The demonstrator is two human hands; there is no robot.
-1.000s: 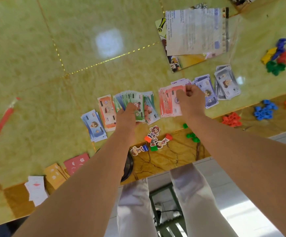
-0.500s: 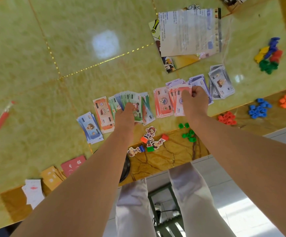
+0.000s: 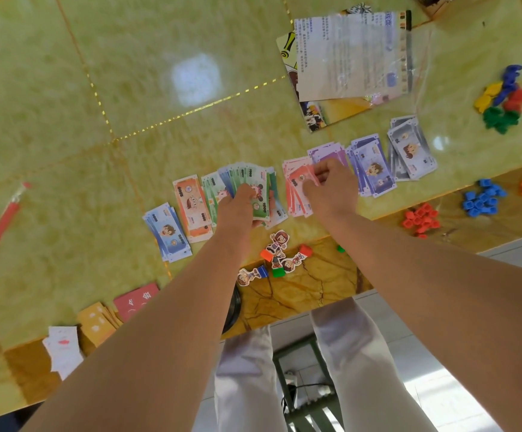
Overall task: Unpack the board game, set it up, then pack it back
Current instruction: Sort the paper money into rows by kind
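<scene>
The left hand (image 3: 238, 210) grips a fan of green notes (image 3: 253, 177) near the front edge of the worktop (image 3: 129, 88). At its 3 o'clock, just beside it, the right hand (image 3: 331, 191) pinches a pink note (image 3: 300, 179) at the pink pile (image 3: 295, 204).

Play-money piles (image 3: 188, 204) lie in a row beside character pawns (image 3: 280, 254).

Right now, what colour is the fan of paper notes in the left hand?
The fan of paper notes is mainly green; head view.

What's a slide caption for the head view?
Left hand holds fanned green notes; right hand pinches a pink note above the table.
</scene>
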